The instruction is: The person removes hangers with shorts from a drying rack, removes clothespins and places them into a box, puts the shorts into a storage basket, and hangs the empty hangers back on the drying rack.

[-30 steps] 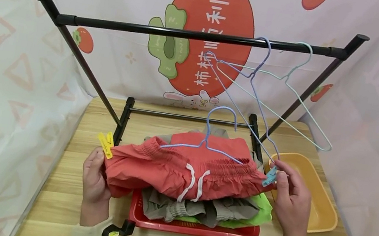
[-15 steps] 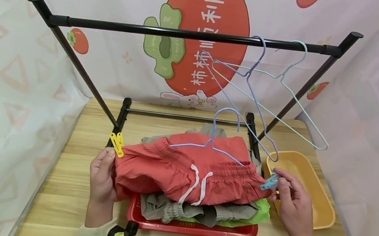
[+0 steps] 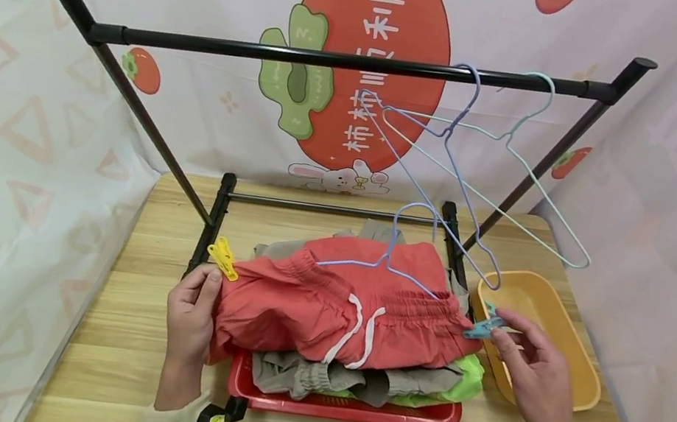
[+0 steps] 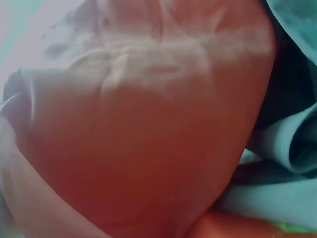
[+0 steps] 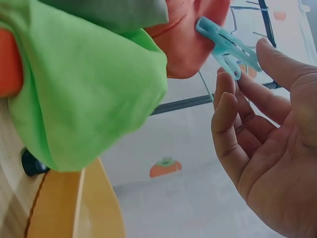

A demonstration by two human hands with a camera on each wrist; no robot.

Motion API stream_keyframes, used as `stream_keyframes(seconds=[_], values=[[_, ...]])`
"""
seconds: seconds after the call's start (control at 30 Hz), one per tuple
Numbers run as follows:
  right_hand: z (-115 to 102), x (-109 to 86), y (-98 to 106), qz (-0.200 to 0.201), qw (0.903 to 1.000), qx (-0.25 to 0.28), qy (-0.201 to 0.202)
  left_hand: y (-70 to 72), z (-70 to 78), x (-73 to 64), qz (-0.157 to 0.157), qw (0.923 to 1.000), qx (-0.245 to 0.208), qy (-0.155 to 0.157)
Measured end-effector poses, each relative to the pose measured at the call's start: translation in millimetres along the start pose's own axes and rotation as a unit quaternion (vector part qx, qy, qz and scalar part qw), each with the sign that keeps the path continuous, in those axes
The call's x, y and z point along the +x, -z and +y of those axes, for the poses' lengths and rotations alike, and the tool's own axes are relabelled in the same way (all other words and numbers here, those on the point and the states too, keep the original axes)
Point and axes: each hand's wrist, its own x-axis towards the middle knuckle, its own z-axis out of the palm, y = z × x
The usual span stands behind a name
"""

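Red shorts [image 3: 283, 299] with white drawstrings lie over the clothes pile, a periwinkle hanger [image 3: 386, 258] tucked into the elastic waistband. My left hand [image 3: 192, 310] grips the left side of the shorts. Just above its thumb, a yellow clothespin [image 3: 224, 257] is clipped on that corner of the waistband. In the left wrist view, red cloth [image 4: 143, 129] fills most of the picture and hides the fingers. My right hand [image 3: 541, 383] pinches the handles of a light-blue clothespin [image 5: 229, 45] between thumb and index finger. The clothespin's tip overlaps the right end of the waistband.
Under the shorts, grey clothing [image 3: 350, 381] and a bright green garment [image 3: 466, 382] fill a red basket [image 3: 345, 414]. A yellow-orange bin [image 3: 586, 376] stands at right. Behind is a black rack [image 3: 270, 54] holding a purple-blue hanger [image 3: 462, 116] and a mint hanger [image 3: 533, 113].
Both hands have moved slightly right, and the shorts with their hanger have shifted right along with them. The light-blue clothespin has turned to lie flatter. The head view shifted a little.
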Motion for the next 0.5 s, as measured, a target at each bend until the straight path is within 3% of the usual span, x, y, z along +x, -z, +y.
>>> stream_keyframes(seconds=[0.1, 0.27, 0.5], values=[[0.7, -1.5, 2.0, 0.001, 1.0, -0.004, -0.004, 1.1, 0.8, -0.6, -0.008, 0.9978, 0.066, 0.001], [2.4, -2.6, 4.5, 0.004, 0.9998, -0.015, -0.011, 1.6, 0.7, -2.5, -0.035, 0.9874, 0.154, 0.003], [7.9, -1.1, 9.0, -0.029, 0.9973, -0.065, -0.014, 2.7, -2.2, -3.8, -0.055, 0.9812, 0.185, -0.01]])
